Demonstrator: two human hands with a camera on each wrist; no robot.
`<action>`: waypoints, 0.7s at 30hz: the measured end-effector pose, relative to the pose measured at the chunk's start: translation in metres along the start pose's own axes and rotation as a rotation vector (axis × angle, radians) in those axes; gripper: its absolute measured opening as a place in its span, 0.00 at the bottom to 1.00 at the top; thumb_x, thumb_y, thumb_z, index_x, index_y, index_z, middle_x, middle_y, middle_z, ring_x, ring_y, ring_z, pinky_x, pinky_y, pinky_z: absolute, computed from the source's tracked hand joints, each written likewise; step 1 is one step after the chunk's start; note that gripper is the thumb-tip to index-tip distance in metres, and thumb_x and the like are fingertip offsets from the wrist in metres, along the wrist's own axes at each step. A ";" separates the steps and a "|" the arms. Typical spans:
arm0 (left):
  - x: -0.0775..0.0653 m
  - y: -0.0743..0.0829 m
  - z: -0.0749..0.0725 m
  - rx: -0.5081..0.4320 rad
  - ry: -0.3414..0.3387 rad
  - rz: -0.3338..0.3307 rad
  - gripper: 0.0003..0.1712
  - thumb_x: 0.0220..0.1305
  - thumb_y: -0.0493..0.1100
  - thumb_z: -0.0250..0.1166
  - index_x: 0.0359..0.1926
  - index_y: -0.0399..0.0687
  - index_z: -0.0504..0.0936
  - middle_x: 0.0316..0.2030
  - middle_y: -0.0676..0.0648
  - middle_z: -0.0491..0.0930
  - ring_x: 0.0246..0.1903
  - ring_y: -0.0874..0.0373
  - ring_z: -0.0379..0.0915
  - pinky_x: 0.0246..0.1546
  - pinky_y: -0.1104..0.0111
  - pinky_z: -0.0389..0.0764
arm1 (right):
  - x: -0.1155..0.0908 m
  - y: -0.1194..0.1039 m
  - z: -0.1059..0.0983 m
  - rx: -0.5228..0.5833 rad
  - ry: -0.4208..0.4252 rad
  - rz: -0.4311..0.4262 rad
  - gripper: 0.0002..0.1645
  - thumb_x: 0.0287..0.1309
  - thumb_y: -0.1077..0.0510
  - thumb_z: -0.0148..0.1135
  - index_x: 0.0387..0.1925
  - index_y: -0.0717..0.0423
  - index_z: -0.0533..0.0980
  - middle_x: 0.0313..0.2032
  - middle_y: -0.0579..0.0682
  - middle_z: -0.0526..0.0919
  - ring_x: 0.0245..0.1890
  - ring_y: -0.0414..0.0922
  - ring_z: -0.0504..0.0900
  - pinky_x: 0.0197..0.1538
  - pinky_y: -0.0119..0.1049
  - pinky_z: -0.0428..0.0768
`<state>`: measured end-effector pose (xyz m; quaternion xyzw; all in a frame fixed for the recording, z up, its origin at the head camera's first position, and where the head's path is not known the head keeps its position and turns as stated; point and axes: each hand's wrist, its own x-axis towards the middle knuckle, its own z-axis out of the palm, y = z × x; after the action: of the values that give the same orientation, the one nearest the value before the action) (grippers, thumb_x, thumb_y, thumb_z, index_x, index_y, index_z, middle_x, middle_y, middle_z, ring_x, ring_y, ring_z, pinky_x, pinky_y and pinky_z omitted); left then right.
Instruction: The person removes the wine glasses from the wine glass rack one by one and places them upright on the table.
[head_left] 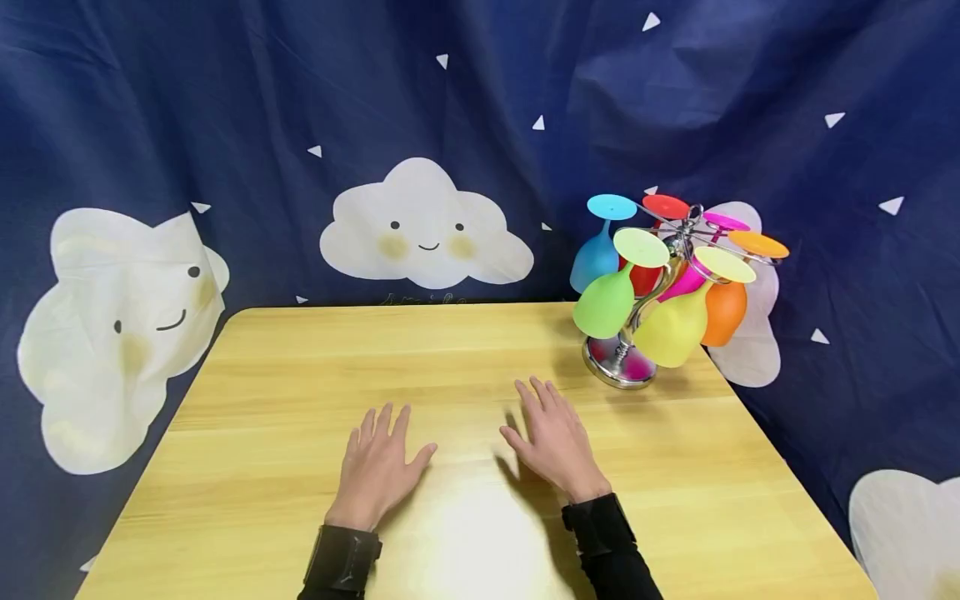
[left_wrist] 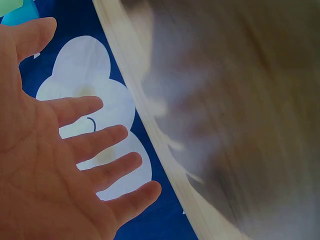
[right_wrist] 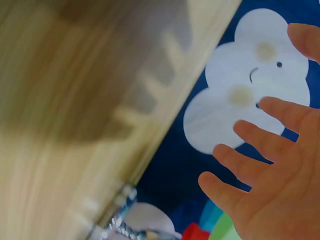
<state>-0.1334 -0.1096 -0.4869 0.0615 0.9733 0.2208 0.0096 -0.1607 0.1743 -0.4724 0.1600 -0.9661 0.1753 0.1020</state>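
Note:
Both hands are held palm down over the wooden table [head_left: 300, 367], holding nothing. My left hand [head_left: 378, 467] is left of the middle with its fingers spread, and its palm [left_wrist: 45, 165] fills the left side of the left wrist view. To the right, my right hand [head_left: 553, 437] has its fingers extended and casts a shadow on the wood. It is the nearer hand to a chrome rack [head_left: 621, 362] at the table's back right. Upside-down goblets hang from the rack, among them a green goblet [head_left: 604, 304], a yellow goblet [head_left: 671, 329] and a blue goblet [head_left: 596, 257].
A dark blue curtain [head_left: 262, 100] with a smiling cloud [head_left: 427, 225] and small white triangles hangs behind the table. An orange goblet [head_left: 724, 312] hangs near the table's right edge. Black bands [head_left: 600, 525] wrap both wrists.

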 end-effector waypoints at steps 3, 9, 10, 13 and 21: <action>0.000 0.000 0.002 0.006 -0.011 0.011 0.48 0.78 0.65 0.59 0.84 0.40 0.60 0.81 0.27 0.57 0.81 0.24 0.49 0.80 0.29 0.52 | -0.006 0.012 -0.012 -0.014 0.046 -0.023 0.45 0.69 0.44 0.72 0.78 0.60 0.69 0.75 0.68 0.72 0.76 0.68 0.71 0.78 0.67 0.70; 0.000 -0.002 0.002 0.005 -0.036 0.020 0.48 0.78 0.64 0.59 0.83 0.38 0.60 0.81 0.26 0.57 0.81 0.22 0.49 0.80 0.27 0.53 | -0.021 0.042 -0.046 -0.056 0.117 -0.020 0.44 0.67 0.46 0.75 0.75 0.63 0.71 0.71 0.66 0.76 0.71 0.66 0.76 0.74 0.67 0.74; 0.000 -0.003 0.002 0.006 -0.041 0.022 0.47 0.78 0.64 0.60 0.83 0.37 0.60 0.81 0.25 0.57 0.80 0.22 0.49 0.79 0.27 0.53 | -0.024 0.047 -0.053 -0.061 0.131 -0.015 0.43 0.67 0.47 0.75 0.75 0.63 0.71 0.71 0.66 0.77 0.70 0.66 0.77 0.73 0.67 0.76; -0.001 -0.003 0.002 0.013 -0.047 0.030 0.47 0.78 0.63 0.60 0.83 0.37 0.61 0.80 0.25 0.58 0.80 0.22 0.49 0.79 0.27 0.53 | -0.032 0.061 -0.075 -0.080 0.186 -0.001 0.42 0.65 0.50 0.77 0.74 0.63 0.73 0.70 0.67 0.77 0.68 0.67 0.78 0.68 0.68 0.79; 0.001 -0.001 0.002 0.006 -0.054 0.038 0.47 0.78 0.63 0.60 0.83 0.37 0.61 0.80 0.24 0.59 0.80 0.21 0.50 0.79 0.26 0.53 | -0.037 0.083 -0.140 -0.165 0.374 -0.020 0.40 0.58 0.57 0.80 0.68 0.67 0.75 0.65 0.68 0.80 0.63 0.68 0.80 0.61 0.68 0.81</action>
<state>-0.1346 -0.1094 -0.4893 0.0861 0.9720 0.2165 0.0316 -0.1354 0.3098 -0.3789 0.1252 -0.9398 0.1211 0.2939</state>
